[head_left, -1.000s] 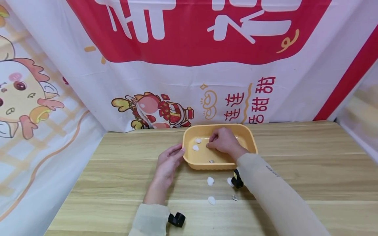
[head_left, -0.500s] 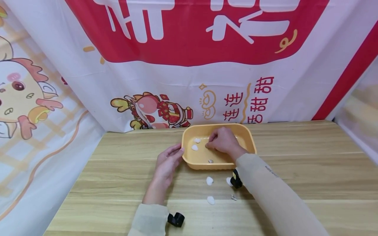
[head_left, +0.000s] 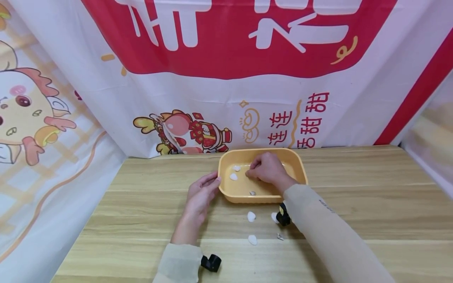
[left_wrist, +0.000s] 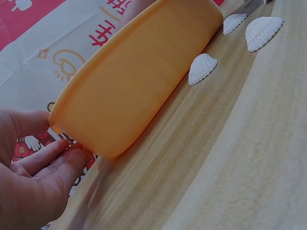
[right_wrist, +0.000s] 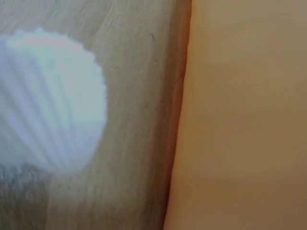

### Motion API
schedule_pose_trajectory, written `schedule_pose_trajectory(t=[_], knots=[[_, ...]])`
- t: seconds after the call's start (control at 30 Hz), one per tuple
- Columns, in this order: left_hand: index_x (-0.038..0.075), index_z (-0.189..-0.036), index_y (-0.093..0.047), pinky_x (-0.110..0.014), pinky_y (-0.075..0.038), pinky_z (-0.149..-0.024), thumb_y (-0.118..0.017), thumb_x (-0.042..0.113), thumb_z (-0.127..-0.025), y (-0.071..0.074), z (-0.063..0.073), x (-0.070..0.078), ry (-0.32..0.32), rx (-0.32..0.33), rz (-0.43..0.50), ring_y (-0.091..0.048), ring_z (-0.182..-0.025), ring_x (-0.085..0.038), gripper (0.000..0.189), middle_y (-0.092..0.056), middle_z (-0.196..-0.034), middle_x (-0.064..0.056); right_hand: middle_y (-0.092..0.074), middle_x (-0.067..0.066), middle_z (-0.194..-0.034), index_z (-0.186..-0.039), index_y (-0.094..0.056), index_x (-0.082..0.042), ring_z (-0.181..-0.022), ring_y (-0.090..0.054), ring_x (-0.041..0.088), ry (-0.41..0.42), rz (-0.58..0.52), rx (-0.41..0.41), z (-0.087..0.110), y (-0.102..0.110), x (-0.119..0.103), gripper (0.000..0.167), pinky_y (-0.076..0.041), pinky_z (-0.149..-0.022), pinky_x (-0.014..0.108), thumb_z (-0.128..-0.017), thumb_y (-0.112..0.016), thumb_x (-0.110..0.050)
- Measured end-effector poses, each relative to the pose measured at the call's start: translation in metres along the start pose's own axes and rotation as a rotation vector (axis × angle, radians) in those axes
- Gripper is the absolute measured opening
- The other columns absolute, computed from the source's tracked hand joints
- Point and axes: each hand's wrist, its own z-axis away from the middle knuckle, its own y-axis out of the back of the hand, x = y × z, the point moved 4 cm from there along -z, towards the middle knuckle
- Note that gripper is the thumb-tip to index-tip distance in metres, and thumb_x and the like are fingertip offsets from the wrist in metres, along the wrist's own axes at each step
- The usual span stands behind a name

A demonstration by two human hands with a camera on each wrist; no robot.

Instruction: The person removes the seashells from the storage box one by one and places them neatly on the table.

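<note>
Near the back of the wooden table stands a yellow-orange plastic basin [head_left: 244,199]. My left hand [head_left: 199,198] touches its left end; in the left wrist view its fingers [left_wrist: 45,155] lie against the outer corner. My right hand [head_left: 267,169] is inside the basin, fingertips low over the floor, pinching what looks like a small greyish shell [head_left: 248,173], mostly hidden. Two white shells [head_left: 233,177] and a small grey shell [head_left: 253,193] lie on the basin floor. In the right wrist view the hand is out of sight.
In front of the basin lie white seashells [head_left: 251,216], another white shell [head_left: 252,239] and a small grey shell [head_left: 280,236]. One more white shell [right_wrist: 53,100] sits beneath the right wrist camera. A printed cloth [head_left: 198,94] hangs behind the table.
Both hands stay in the same place over the last second. The shells and the basin have not visibly moved.
</note>
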Motion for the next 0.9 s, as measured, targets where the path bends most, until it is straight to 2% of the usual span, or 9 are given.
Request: schedule_pose_trajectory(t=[0.27,0.43,0.63,0.9], knots=[[0.002,-0.145,-0.063,-0.040,-0.052,-0.122,-0.071,0.007,-0.103,-0.001,-0.001,0.000,-0.003,0.001,0.001,-0.063,-0.136,-0.028,0.043,-0.063,-0.150,-0.019,-0.075,0.006,-0.080,-0.092,-0.078,-0.012,-0.069,-0.066,0.019,0.003,-0.142,0.009,0.000,0.005,-0.006,0.015,-0.055,-0.059,0.026,-0.091,-0.088,-0.023],[0.002,-0.145,-0.063,-0.041,-0.050,-0.123,-0.070,0.006,-0.103,-0.003,-0.001,0.000,0.001,0.000,0.009,-0.062,-0.137,-0.029,0.043,-0.063,-0.150,-0.019,-0.077,0.007,-0.090,-0.096,-0.078,-0.011,-0.076,-0.072,0.022,0.049,-0.204,0.027,0.004,0.016,-0.016,0.013,-0.060,-0.064,0.028,-0.092,-0.087,-0.020],[0.003,-0.146,-0.063,-0.041,-0.050,-0.124,-0.070,0.008,-0.103,-0.004,0.001,0.001,0.008,-0.001,0.004,-0.061,-0.139,-0.029,0.043,-0.062,-0.151,-0.019,-0.079,0.008,-0.094,-0.101,-0.079,-0.011,-0.079,-0.076,0.023,0.117,-0.198,0.070,0.014,0.036,-0.031,0.016,-0.063,-0.068,0.029,-0.093,-0.086,-0.023],[0.005,-0.145,-0.064,-0.040,-0.051,-0.123,-0.072,0.009,-0.102,-0.003,0.000,0.000,0.017,0.009,0.000,-0.062,-0.137,-0.028,0.044,-0.063,-0.149,-0.017,-0.080,0.005,-0.093,-0.100,-0.080,-0.014,-0.082,-0.077,0.028,0.132,-0.170,0.082,0.034,0.054,-0.042,0.019,-0.063,-0.068,0.030,-0.093,-0.087,-0.030]])
